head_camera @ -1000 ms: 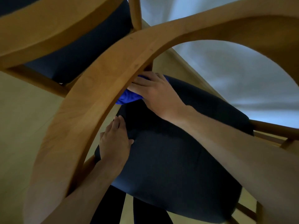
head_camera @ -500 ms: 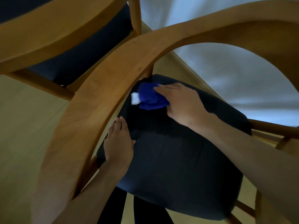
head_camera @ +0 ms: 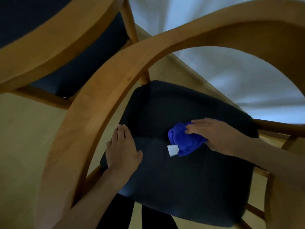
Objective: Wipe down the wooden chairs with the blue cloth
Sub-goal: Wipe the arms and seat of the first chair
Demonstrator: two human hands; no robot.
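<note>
The chair (head_camera: pixel 99 103) fills most of the view from above, its curved wooden backrest arching over a dark seat (head_camera: pixel 189 187). A second chair (head_camera: pixel 41 45) with the same wood and dark padding stands just beside it at upper left, over a tan floor (head_camera: pixel 21 146), and a pale cloth-like surface (head_camera: pixel 231 71) lies beyond at upper right.

The right hand (head_camera: pixel 219 136) lies on the seat's far right part, its fingers fairly straight and laid over the cloth (head_camera: pixel 184 141), pressing it onto the padding. The grip is open rather than clenched; how the thumb sits beneath the bundle cannot be seen. The left hand (head_camera: pixel 123 151) rests flat on the seat's left edge, fingers straight and together, holding nothing, close under the backrest's curve.

The cloth is bunched into a blue wad near the seat's middle, touching the padding, with a small white tag (head_camera: pixel 173 150) sticking out at its lower left.

Half a second ago the cloth and right hand were at the seat's far corner, near the backrest post; a second ago they were pressed right against the wood there. They have since come toward the seat's middle, while the left hand has stayed in its place.
</note>
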